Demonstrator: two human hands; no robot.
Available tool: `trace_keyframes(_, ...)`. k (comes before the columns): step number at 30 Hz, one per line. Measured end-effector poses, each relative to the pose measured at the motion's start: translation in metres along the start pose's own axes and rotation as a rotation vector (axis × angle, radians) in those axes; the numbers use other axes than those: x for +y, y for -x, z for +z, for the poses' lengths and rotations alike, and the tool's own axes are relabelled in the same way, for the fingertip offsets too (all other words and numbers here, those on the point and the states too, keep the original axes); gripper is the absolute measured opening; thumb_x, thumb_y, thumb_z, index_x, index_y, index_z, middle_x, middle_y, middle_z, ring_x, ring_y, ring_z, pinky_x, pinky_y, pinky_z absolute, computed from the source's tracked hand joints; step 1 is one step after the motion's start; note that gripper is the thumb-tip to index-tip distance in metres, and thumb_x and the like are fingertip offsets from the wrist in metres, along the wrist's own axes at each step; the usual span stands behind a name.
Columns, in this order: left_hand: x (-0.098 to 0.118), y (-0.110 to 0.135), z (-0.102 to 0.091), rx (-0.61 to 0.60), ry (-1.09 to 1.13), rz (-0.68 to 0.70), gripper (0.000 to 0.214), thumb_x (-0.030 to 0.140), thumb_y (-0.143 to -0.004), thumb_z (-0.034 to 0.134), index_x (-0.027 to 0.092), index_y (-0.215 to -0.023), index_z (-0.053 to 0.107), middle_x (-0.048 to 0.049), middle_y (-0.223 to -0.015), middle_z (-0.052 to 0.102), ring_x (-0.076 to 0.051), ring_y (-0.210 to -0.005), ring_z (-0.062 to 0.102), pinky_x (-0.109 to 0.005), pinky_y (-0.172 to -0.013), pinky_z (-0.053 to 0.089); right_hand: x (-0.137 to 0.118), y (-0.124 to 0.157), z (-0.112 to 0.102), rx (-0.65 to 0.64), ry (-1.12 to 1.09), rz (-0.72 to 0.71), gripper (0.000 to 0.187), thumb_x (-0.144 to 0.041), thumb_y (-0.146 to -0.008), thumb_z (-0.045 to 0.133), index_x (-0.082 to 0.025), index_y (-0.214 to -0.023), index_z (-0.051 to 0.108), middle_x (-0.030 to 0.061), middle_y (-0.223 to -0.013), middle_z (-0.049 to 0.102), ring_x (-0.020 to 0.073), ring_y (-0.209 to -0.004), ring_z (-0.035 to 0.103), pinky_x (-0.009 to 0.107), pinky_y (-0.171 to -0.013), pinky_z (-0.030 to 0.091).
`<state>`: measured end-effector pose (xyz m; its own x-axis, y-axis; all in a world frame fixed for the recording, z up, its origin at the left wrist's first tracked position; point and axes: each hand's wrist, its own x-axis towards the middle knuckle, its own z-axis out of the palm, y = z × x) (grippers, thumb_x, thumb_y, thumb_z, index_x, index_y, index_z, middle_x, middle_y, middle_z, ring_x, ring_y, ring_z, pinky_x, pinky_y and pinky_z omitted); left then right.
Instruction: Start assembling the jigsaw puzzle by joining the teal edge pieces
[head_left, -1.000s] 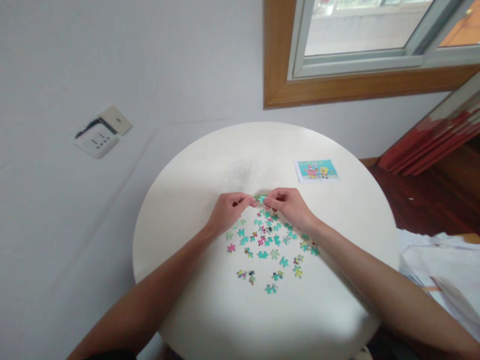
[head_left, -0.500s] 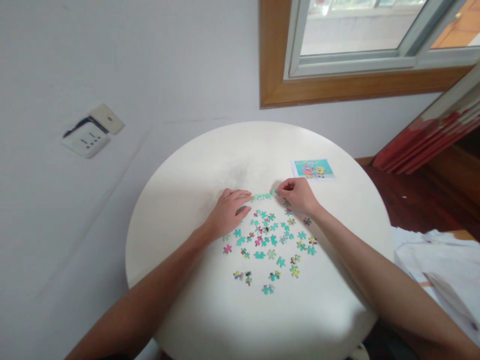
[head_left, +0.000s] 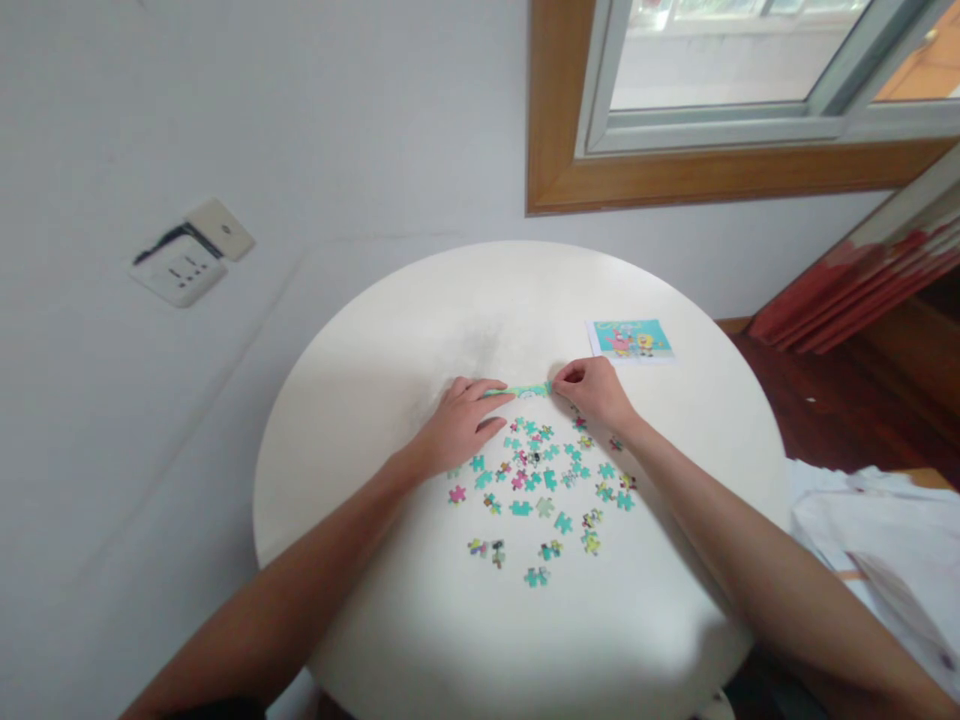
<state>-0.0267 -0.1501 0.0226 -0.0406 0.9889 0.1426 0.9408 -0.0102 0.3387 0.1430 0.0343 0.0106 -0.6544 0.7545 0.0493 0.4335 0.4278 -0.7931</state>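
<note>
Across a round white table (head_left: pixel 420 620), loose puzzle pieces (head_left: pixel 550 479) lay scattered nearest, the two hands were apart just beyond, the left hand (head_left: pixel 459 428) spread open over one end of a joined puzzle strip (head_left: pixel 531 391), the right hand (head_left: pixel 598 392) pinched on its other end, a picture card (head_left: pixel 632 342) lay farther back, before a wood-framed window (head_left: pixel 712 132).

The round tabletop (head_left: pixel 390 370) is finished in white and is marked by a grey smudge (head_left: pixel 484 342) between its middle and far edge. A printed card (head_left: pixel 631 341), bearing a pink and a yellow figure, is laid toward the far right edge. A narrow puzzle strip (head_left: pixel 531 391) is seen near the middle, partly covered. Loose puzzle pieces (head_left: pixel 520 508), mostly turquoise, are scattered from there toward the near edge.
</note>
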Motion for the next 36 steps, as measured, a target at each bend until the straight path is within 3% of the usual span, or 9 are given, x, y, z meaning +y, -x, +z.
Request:
trace_keyframes(10, 0.001, 0.0, -0.001, -0.018, -0.014, -0.012, 0.038, 0.031, -0.095, 0.055, 0.025, -0.132, 0.062, -0.0046, -0.138, 0.055, -0.027, -0.113, 0.046, -0.045, -0.105, 0.037, -0.007, 0.003, 0.003, 0.02, 0.196, 0.023, 0.007, -0.019, -0.073, 0.067, -0.019, -0.069, 0.073, 0.0036, -0.07, 0.072, 0.0154, -0.062, 0.062, 0.026, -0.058, 0.041)
trace_keyframes(15, 0.0, -0.001, -0.001, 0.022, 0.001, 0.004, 0.039, 0.027, -0.095, 0.055, 0.024, -0.133, 0.06, -0.0057, -0.138, 0.055, -0.026, -0.116, 0.047, -0.044, -0.106, 0.036, 0.003, -0.003, -0.004, 0.051, 0.078, -0.028, 0.012, -0.022, -0.076, 0.064, -0.016, -0.069, 0.071, 0.0047, -0.067, 0.071, 0.0146, -0.06, 0.06, 0.026, -0.057, 0.04)
trace_keyframes(19, -0.01, -0.001, -0.004, 0.119, 0.029, -0.068, 0.038, 0.025, -0.091, 0.06, 0.02, -0.129, 0.062, -0.0073, -0.124, 0.062, -0.025, -0.112, 0.051, -0.041, -0.104, 0.039, 0.016, -0.01, -0.019, 0.077, 0.044, -0.089, 0.014, -0.022, -0.077, 0.062, -0.014, -0.072, 0.072, 0.0057, -0.067, 0.071, 0.0147, -0.059, 0.06, 0.026, -0.058, 0.042)
trace_keyframes(25, -0.028, -0.001, -0.01, 0.163, 0.081, -0.259, 0.028, 0.028, -0.082, 0.072, 0.019, -0.108, 0.072, -0.004, -0.096, 0.069, -0.021, -0.089, 0.061, -0.036, -0.09, 0.047, 0.02, -0.007, -0.02, -0.041, 0.129, -0.114, 0.015, -0.023, -0.078, 0.064, -0.017, -0.076, 0.077, 0.0052, -0.072, 0.074, 0.0169, -0.063, 0.063, 0.027, -0.061, 0.043)
trace_keyframes(30, -0.028, -0.001, -0.012, 0.155, 0.148, -0.328, 0.023, 0.029, -0.077, 0.076, 0.02, -0.098, 0.075, -0.0023, -0.088, 0.071, -0.018, -0.076, 0.062, -0.031, -0.078, 0.049, 0.017, -0.004, -0.016, -0.066, 0.161, -0.143, 0.014, -0.022, -0.079, 0.066, -0.018, -0.078, 0.079, 0.0048, -0.075, 0.075, 0.0173, -0.066, 0.064, 0.027, -0.063, 0.044)
trace_keyframes(36, -0.028, -0.002, -0.008, 0.17, 0.187, -0.335, 0.018, 0.029, -0.078, 0.074, 0.021, -0.094, 0.077, -0.0018, -0.085, 0.072, -0.016, -0.071, 0.061, -0.029, -0.073, 0.048, 0.01, -0.001, -0.017, -0.106, 0.195, -0.14, 0.009, -0.021, -0.077, 0.07, -0.02, -0.08, 0.078, 0.0038, -0.076, 0.074, 0.0167, -0.067, 0.064, 0.026, -0.063, 0.044)
